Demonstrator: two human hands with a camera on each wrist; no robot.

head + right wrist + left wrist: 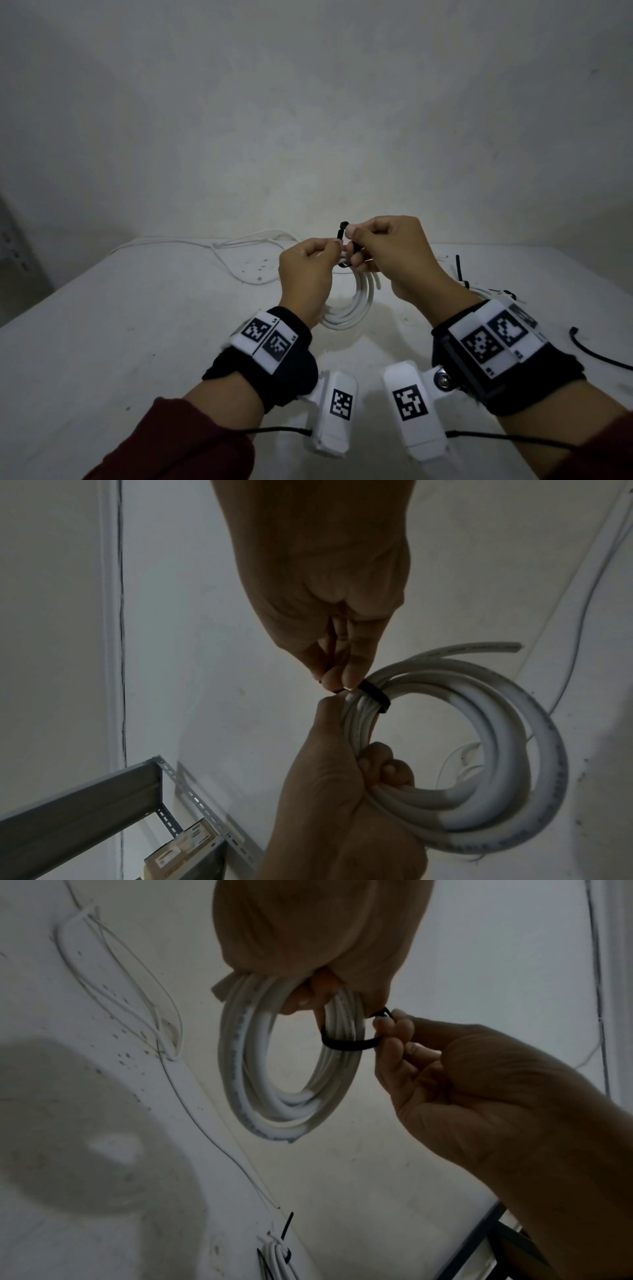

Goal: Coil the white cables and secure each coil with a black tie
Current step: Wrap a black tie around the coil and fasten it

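Above the white table (137,325) my left hand (322,260) grips the top of a coil of thick white cable (352,305), which hangs below it. A black tie (349,1044) is looped round the coil's strands just under my left fingers. My right hand (356,243) pinches the tie's ends beside the coil, and one black end (342,230) sticks up past its fingertips. In the right wrist view the tie band (375,696) sits snug across the coil (496,750), with my left hand (342,791) curled round the strands below it.
A loose thin white cable (239,253) lies along the table's far edge. Another white coil with a black tie round it (479,287) lies at the right. A spare black tie (596,353) lies near the right edge. A grey metal shelf frame (85,804) stands beside the table.
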